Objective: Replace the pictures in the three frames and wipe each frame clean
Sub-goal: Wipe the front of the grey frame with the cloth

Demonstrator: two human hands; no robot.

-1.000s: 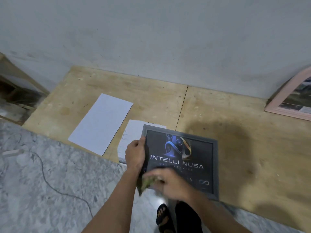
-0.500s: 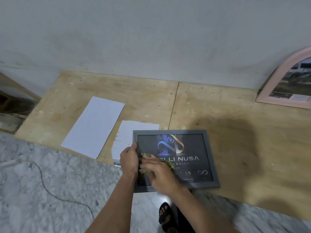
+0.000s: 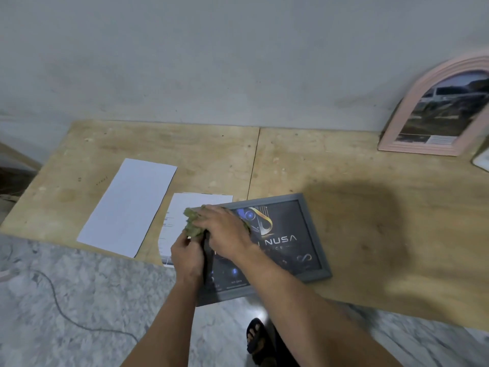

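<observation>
A grey picture frame with a dark "NUSA" poster lies flat at the front edge of the plywood table. My left hand grips the frame's left edge. My right hand holds a crumpled green cloth against the frame's upper left corner. A pink arched frame with a dark photo leans on the wall at the far right.
A blank white sheet lies left of the grey frame, and a printed sheet sits partly under it. A cable runs over the marble floor. My sandalled foot is below the table edge. A white object shows at the right border.
My right hand with the cloth has moved from the frame's lower left up to its upper left corner. The view has shifted, showing more of the pink frame.
</observation>
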